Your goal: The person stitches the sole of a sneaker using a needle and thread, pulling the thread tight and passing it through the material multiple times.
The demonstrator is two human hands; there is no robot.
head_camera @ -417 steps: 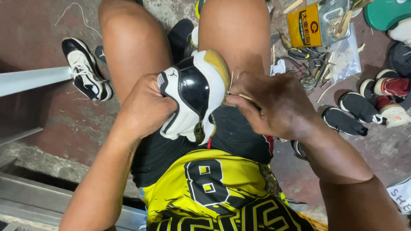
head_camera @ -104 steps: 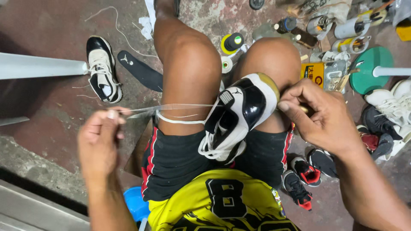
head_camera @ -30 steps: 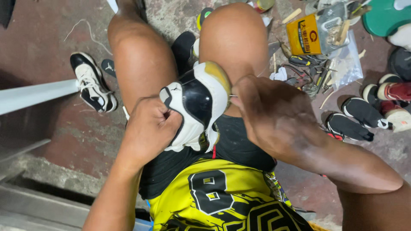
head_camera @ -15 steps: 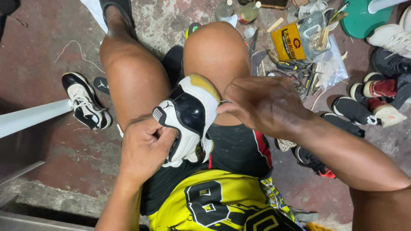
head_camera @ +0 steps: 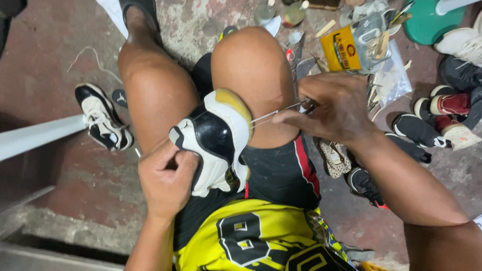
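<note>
Since half a second ago, the right hand is sitting further out from the shoe, with more thread showing between them, while the left hand is staying on the shoe's side. That black and white shoe, with its yellowed sole edge, is resting between the person's bare thighs, toe up against the right knee. The left hand is closing around the shoe's near side, fingers curled over the white panel and pressing it steady. The right hand is pinching shut on a thin needle, from which the pale thread is running taut to the sole edge. On the floor to the left, another sneaker is lying well apart from the lap. To the right, a yellow can is standing among scattered tools, with a green lid beyond it and more shoes crowding near the right forearm.
</note>
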